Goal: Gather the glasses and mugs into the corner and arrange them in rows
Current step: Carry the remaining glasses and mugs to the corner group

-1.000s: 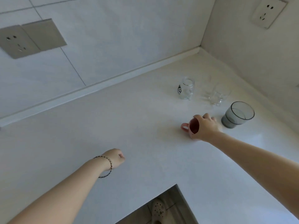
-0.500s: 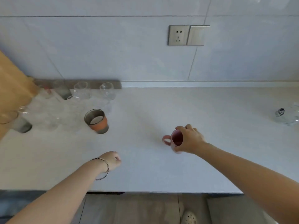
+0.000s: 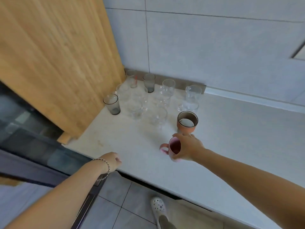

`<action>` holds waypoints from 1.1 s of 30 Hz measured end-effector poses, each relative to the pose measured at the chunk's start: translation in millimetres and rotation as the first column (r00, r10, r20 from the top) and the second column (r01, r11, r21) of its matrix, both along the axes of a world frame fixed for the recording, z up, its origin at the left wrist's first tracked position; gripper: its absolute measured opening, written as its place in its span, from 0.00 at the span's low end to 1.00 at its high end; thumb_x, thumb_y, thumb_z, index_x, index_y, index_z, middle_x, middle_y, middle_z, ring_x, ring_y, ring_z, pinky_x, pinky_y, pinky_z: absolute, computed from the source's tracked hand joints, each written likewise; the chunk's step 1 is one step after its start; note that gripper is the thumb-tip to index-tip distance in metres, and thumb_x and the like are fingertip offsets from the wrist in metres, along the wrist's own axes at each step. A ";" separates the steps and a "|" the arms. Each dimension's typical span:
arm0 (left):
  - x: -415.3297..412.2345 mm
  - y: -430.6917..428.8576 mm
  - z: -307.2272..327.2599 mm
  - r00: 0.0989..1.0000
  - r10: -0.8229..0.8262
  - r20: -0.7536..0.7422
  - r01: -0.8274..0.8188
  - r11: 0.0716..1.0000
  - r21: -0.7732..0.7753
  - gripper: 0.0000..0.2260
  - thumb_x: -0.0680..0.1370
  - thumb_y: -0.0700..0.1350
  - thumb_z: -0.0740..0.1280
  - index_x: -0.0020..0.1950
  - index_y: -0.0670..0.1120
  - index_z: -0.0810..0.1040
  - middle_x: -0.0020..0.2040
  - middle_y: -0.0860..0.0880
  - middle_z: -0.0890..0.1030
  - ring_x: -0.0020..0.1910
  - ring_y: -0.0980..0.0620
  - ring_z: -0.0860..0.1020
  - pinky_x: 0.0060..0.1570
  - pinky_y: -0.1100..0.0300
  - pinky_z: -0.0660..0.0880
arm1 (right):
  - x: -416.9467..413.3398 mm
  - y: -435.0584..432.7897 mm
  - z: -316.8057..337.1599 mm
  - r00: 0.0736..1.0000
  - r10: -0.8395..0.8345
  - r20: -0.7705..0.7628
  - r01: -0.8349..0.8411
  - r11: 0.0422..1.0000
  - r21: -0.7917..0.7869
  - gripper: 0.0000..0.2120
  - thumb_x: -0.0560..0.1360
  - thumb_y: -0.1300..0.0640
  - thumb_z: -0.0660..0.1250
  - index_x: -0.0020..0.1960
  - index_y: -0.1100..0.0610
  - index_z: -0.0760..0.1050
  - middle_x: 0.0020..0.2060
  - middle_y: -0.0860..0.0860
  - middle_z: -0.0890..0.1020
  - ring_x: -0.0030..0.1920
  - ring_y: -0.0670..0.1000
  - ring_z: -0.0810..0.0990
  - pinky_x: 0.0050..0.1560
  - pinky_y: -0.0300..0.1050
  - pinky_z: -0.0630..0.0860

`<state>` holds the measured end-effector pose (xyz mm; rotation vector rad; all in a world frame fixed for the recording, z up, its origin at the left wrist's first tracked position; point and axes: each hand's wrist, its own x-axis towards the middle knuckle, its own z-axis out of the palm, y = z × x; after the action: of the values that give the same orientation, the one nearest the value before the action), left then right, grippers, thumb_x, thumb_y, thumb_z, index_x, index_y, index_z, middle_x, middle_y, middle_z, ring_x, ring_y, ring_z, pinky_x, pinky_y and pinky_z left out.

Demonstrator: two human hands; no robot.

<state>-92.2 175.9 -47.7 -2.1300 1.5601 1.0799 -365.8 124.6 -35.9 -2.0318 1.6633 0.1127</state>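
The right hand (image 3: 188, 148) has its grip wrapped around the pink mug (image 3: 172, 148), fingers over the far rim, handle pointing left, low over the surface (image 3: 231, 138). Just beyond stands the orange-brown cup (image 3: 187, 122), apparently empty. Clear and smoky glasses (image 3: 149, 96) crowd the corner by the wooden panel (image 3: 57, 55). The left hand (image 3: 111, 161) is loosely curled, holding nothing.

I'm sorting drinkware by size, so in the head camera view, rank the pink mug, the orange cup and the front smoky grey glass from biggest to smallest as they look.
1. orange cup, widest as it looks
2. pink mug, partly hidden by the right hand and nearest the camera, so its rank is unsure
3. smoky grey glass, narrowest but farther off
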 end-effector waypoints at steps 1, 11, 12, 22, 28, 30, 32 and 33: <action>13.1 -4.7 -2.2 1.000 0.018 -0.003 -0.018 1.000 0.003 0.11 0.79 0.42 0.55 0.56 0.41 0.74 0.53 0.43 0.77 0.47 0.49 0.73 0.41 0.63 0.67 | 17.1 -7.6 -3.0 1.000 0.018 0.002 -0.018 1.000 0.003 0.32 0.66 0.39 0.68 0.66 0.45 0.65 0.61 0.51 0.71 0.61 0.56 0.72 0.58 0.48 0.75; 102.9 -65.7 -11.7 0.993 0.108 -0.052 -0.110 0.993 -0.032 0.13 0.80 0.44 0.56 0.60 0.43 0.74 0.48 0.49 0.73 0.47 0.52 0.71 0.40 0.65 0.66 | 196.4 -88.4 -20.3 0.987 0.118 0.111 -0.121 0.993 0.015 0.37 0.64 0.46 0.74 0.69 0.49 0.63 0.62 0.53 0.68 0.63 0.57 0.68 0.58 0.48 0.72; 110.0 -70.8 -12.2 0.992 0.112 -0.063 -0.115 0.993 -0.033 0.12 0.80 0.45 0.56 0.59 0.43 0.75 0.48 0.49 0.73 0.47 0.53 0.71 0.38 0.65 0.66 | 213.6 -94.0 -21.1 0.985 0.123 0.119 -0.126 0.992 0.018 0.37 0.64 0.46 0.74 0.69 0.49 0.63 0.62 0.53 0.68 0.63 0.57 0.68 0.58 0.48 0.72; 189.4 -96.2 -21.6 0.997 -0.039 -0.068 0.039 0.999 0.003 0.03 0.78 0.44 0.55 0.45 0.48 0.67 0.40 0.52 0.68 0.34 0.57 0.65 0.33 0.67 0.61 | 333.1 -121.1 -38.4 0.995 0.091 0.049 -0.093 0.995 0.038 0.38 0.66 0.47 0.74 0.71 0.51 0.61 0.65 0.55 0.66 0.65 0.59 0.66 0.59 0.51 0.72; 214.8 -99.3 -26.9 0.971 -0.233 -0.058 0.234 0.972 0.024 0.15 0.77 0.43 0.54 0.31 0.53 0.57 0.32 0.54 0.60 0.28 0.55 0.59 0.29 0.63 0.56 | 351.6 -116.3 -43.1 0.999 -0.035 0.036 0.034 0.999 0.035 0.45 0.66 0.46 0.75 0.75 0.54 0.54 0.68 0.55 0.66 0.68 0.58 0.65 0.62 0.52 0.70; 215.1 -100.3 -31.0 0.958 -0.279 -0.062 0.281 0.959 0.028 0.16 0.77 0.42 0.54 0.31 0.53 0.56 0.31 0.54 0.59 0.28 0.55 0.58 0.29 0.63 0.55 | 345.7 -109.9 -43.1 0.993 -0.109 0.049 0.104 0.991 0.082 0.50 0.65 0.47 0.76 0.76 0.56 0.50 0.69 0.55 0.65 0.69 0.56 0.65 0.64 0.52 0.70; 209.8 -101.8 -33.4 0.940 -0.331 -0.080 0.334 0.942 0.028 0.16 0.76 0.41 0.55 0.30 0.53 0.56 0.31 0.54 0.59 0.30 0.54 0.59 0.29 0.63 0.53 | 330.6 -102.2 -42.9 0.982 -0.184 0.040 0.175 0.971 0.162 0.49 0.67 0.49 0.76 0.76 0.59 0.49 0.68 0.56 0.66 0.69 0.56 0.67 0.65 0.51 0.70; 204.1 -103.2 -34.6 0.928 -0.360 -0.093 0.363 0.931 0.026 0.16 0.76 0.41 0.55 0.30 0.54 0.56 0.32 0.54 0.59 0.33 0.52 0.61 0.30 0.63 0.53 | 317.9 -96.1 -42.6 0.978 -0.210 0.018 0.202 0.958 0.206 0.45 0.69 0.50 0.74 0.75 0.59 0.51 0.68 0.56 0.68 0.68 0.56 0.69 0.64 0.51 0.70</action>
<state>111.9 72.6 -82.4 -1.6929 1.8579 1.0743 -47.9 28.5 -78.5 -1.6908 1.7512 0.1614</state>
